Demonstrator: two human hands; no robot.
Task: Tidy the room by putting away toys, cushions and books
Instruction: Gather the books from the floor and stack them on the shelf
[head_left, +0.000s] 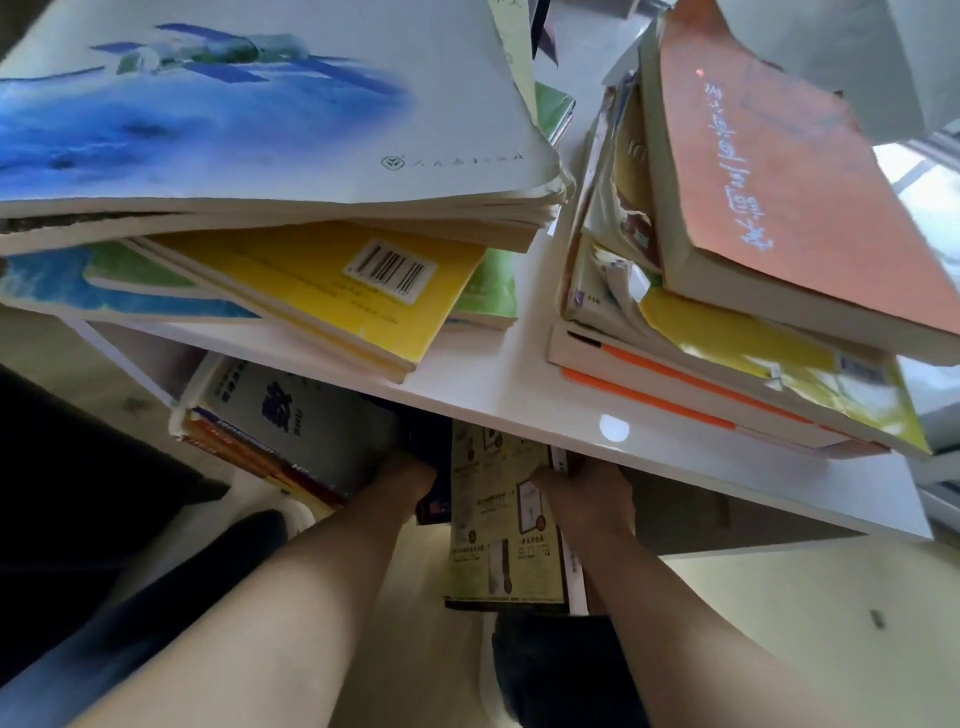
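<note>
A book with a yellow-green cover (501, 525) sticks out from under the white shelf board (519, 395), with a dark book (434, 467) beside it on the left. My right hand (589, 496) grips the yellow-green book's right edge, fingers curled round it. My left hand (408, 475) is at the dark book's left side, its fingers hidden under the board. On top of the board lie two piles of books: a left pile topped by a white-and-blue book (270, 104), and a right pile topped by an orange book (779, 171).
Under the board at left lies a slanted pile topped by a grey book (291, 415). A dark piece of furniture (78, 493) stands at the left. Pale floor (805, 597) shows on the right. My dark-clothed legs are below my arms.
</note>
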